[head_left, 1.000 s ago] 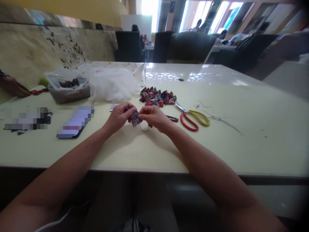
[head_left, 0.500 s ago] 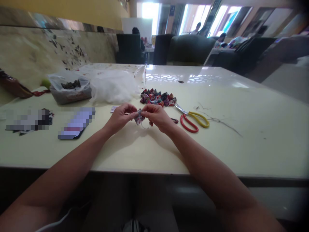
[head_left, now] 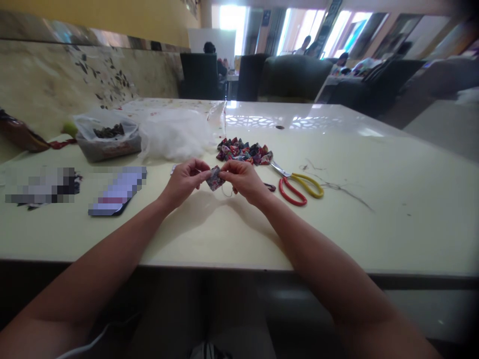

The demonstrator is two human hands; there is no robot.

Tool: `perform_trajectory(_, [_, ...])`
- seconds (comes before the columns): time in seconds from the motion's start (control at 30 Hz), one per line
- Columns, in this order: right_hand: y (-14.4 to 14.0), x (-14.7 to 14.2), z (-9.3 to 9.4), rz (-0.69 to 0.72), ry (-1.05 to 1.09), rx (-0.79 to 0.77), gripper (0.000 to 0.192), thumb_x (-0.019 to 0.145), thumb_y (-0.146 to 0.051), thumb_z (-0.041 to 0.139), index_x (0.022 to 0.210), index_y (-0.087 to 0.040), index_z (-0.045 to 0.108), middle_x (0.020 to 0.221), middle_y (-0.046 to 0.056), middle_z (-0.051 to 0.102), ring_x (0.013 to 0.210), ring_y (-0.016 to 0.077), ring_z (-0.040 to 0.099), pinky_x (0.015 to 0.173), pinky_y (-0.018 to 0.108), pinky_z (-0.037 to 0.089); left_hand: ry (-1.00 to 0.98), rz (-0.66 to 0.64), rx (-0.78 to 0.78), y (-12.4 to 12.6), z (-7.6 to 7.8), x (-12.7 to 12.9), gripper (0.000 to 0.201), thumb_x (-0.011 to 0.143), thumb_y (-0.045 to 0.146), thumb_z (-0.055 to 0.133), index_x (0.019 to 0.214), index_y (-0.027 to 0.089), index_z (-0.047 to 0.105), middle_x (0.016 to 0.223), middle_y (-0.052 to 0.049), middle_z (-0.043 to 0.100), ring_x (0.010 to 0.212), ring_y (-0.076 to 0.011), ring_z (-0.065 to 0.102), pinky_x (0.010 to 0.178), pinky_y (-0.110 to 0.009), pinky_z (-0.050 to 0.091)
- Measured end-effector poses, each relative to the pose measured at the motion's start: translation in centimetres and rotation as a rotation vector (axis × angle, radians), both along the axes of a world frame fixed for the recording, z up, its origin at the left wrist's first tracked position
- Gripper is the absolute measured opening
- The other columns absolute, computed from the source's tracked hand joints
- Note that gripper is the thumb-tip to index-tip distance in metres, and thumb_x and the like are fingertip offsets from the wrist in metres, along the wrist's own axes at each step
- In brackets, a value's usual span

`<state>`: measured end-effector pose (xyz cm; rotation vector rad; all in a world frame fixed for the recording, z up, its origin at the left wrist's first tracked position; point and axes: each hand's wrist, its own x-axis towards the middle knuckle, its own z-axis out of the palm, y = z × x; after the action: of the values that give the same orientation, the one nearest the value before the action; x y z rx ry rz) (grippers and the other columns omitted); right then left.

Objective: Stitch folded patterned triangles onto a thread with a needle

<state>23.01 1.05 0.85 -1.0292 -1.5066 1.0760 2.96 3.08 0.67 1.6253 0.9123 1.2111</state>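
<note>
Between my hands, above the table, is a small patterned fabric piece (head_left: pixel 214 179), grey with reddish marks. My left hand (head_left: pixel 187 177) pinches its left edge between thumb and finger. On the opposite side my right hand (head_left: pixel 241 178) grips the fabric's edge, its other fingers curled. A thin loop of thread (head_left: pixel 227 193) hangs below the right fingers; whether a needle is there I cannot tell. Just beyond my hands lies a cluster of stuffed patterned fabric pieces (head_left: pixel 245 151). Scissors (head_left: pixel 299 185) with one red and one yellow handle rest right of my right hand.
White stuffing (head_left: pixel 174 132) in clear plastic and a bag-lined container (head_left: pixel 108 142) with dark bits stand at the back left. A phone (head_left: pixel 119 192) and blurred scraps (head_left: pixel 45 187) lie left. Loose threads (head_left: pixel 348 193) lie right. People sit among chairs (head_left: pixel 299 77) far off.
The fabric piece has turned and spread flatter, showing more of its face. Both hands stay at nearly the same place, still pinching it.
</note>
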Motion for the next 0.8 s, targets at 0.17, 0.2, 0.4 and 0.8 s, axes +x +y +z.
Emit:
perform_trajectory(0.17, [-0.1, 0.0, 0.1, -0.028, -0.016, -0.013, 0.011, 0.084, -0.023, 0.070, 0.076, -0.019, 0.065, 0.067, -0.003, 0.063, 0.054, 0.0071, 0.044, 0.046, 0.020, 0.035, 0.017, -0.022, 0.016, -0.1, 0.1, 0.0, 0.033, 0.072, 0.042, 0.090, 0.085, 0.017, 0.074, 0.077, -0.004, 0.072, 0.059, -0.0100, 0.055, 0.051, -0.023, 0.043])
perform_trajectory(0.2, [-0.1, 0.1, 0.1, -0.033, -0.022, -0.016, 0.011, 0.085, -0.023, 0.070, 0.076, -0.019, 0.065, 0.066, -0.003, 0.062, 0.053, 0.0071, 0.044, 0.046, 0.020, 0.035, 0.026, -0.034, 0.018, -0.1, 0.1, 0.0, 0.032, 0.073, 0.043, 0.090, 0.084, 0.017, 0.074, 0.077, -0.004, 0.072, 0.059, -0.0103, 0.055, 0.051, -0.023, 0.043])
perform_trajectory(0.4, [-0.2, -0.2, 0.2, -0.032, -0.027, -0.049, 0.016, 0.089, -0.022, 0.070, 0.075, -0.020, 0.062, 0.062, -0.005, 0.054, 0.047, 0.0060, 0.041, 0.041, 0.020, 0.033, 0.051, -0.081, -0.004, -0.2, 0.2, 0.0, 0.028, 0.074, 0.041, 0.087, 0.077, 0.017, 0.073, 0.073, -0.003, 0.069, 0.060, -0.0107, 0.055, 0.053, -0.024, 0.044])
perform_trajectory(0.8, [1.0, 3.3, 1.7, -0.291, 0.242, -0.222, 0.020, 0.099, -0.024, 0.058, 0.079, -0.022, 0.056, 0.053, -0.010, 0.032, 0.042, 0.0058, 0.024, 0.041, 0.021, 0.030, 0.023, 0.094, -0.136, 1.3, -0.6, -0.8, 0.022, 0.070, 0.035, 0.082, 0.075, 0.016, 0.072, 0.063, -0.001, 0.064, 0.052, -0.0087, 0.049, 0.051, -0.022, 0.041])
